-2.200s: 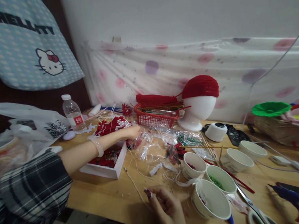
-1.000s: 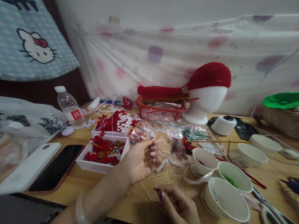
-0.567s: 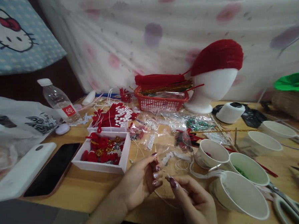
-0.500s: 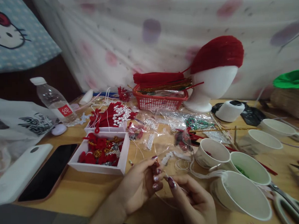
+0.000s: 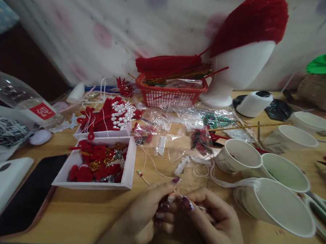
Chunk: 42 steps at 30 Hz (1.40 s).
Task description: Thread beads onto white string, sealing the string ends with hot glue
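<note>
Both hands meet low in the middle of the view, fingertips close together. My left hand (image 5: 148, 213) pinches a thin white cord (image 5: 157, 168) between thumb and forefinger, its other fingers curled. My right hand (image 5: 211, 216) pinches the same cord beside it, thumb on forefinger. Something small sits at the fingertips, too small to make out. From the left hand the cord loops back over the table, and small beads (image 5: 140, 173) lie at its far part. Just beyond the fingers is a strip of clear beads (image 5: 182, 166).
A white box (image 5: 130, 174) of red and gold ornaments stands at left, by a dark phone (image 5: 32, 194). Several paper cups (image 5: 286, 210) crowd the right, near scissors (image 5: 325, 215). Behind are a red basket (image 5: 169, 96) and a white foam head (image 5: 239, 67) wearing red.
The camera view has shifted closer and lower over the table. Both hands stay together on the cord; the left fingers have curled slightly, and more cord shows beyond them.
</note>
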### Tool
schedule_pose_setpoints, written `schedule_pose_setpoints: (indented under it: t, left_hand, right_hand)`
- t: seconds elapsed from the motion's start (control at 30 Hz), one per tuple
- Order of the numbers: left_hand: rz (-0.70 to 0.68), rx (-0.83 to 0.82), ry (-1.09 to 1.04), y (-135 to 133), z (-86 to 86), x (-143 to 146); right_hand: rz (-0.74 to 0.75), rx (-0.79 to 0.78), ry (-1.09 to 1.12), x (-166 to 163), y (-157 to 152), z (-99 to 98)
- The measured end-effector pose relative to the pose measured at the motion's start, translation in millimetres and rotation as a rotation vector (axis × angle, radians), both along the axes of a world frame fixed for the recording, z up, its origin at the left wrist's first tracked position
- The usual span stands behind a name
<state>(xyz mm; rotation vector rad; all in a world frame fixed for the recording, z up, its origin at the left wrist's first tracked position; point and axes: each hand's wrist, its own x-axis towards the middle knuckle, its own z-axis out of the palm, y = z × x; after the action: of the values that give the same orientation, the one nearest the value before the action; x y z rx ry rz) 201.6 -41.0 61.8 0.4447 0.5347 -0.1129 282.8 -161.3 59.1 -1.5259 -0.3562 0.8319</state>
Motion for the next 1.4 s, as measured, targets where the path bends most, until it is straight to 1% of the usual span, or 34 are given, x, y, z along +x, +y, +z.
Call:
schedule_pose_setpoints:
  t: [0.13,0.3,0.4,0.53,0.63,0.77,1.07,1.2,1.4]
  left_hand:
    - [-0.049,0.048,-0.032,2.1,1.3,-1.7]
    - [-0.139,0.073,-0.077,2.5,1.5,-4.0]
    - [-0.172,0.074,-0.108,1.7,-1.0,-5.4]
    - [-0.170,0.103,-0.081,1.2,-3.7,-5.8]
    - [-0.170,0.146,-0.058,1.4,-2.8,-5.4]
    - [-0.162,0.190,-0.041,1.8,-0.7,-5.2]
    - [-0.151,0.179,-0.090,0.9,-0.1,-6.3]
    - [-0.178,0.157,-0.069,0.6,-1.6,-7.8]
    - [-0.222,0.210,-0.068,-1.1,-4.6,-9.3]
  right_hand:
    - [-0.017,-0.031,0.036,0.9,-0.9,1.0]
    - [0.029,0.022,0.063,1.9,-2.6,0.4]
    - [0.039,0.012,0.061,2.5,-3.9,0.2]
    - [0.020,-0.027,0.029,2.7,-4.9,0.9]
    - [0.024,-0.015,-0.004,2.9,-4.7,2.2]
    - [0.061,0.020,0.002,4.0,-4.6,3.3]
    - [0.162,0.062,0.034,6.5,-7.1,-1.0]
    - [0.193,0.050,0.078,7.3,-6.0,1.2]
    - [0.233,0.068,0.175,9.0,-4.5,6.1]
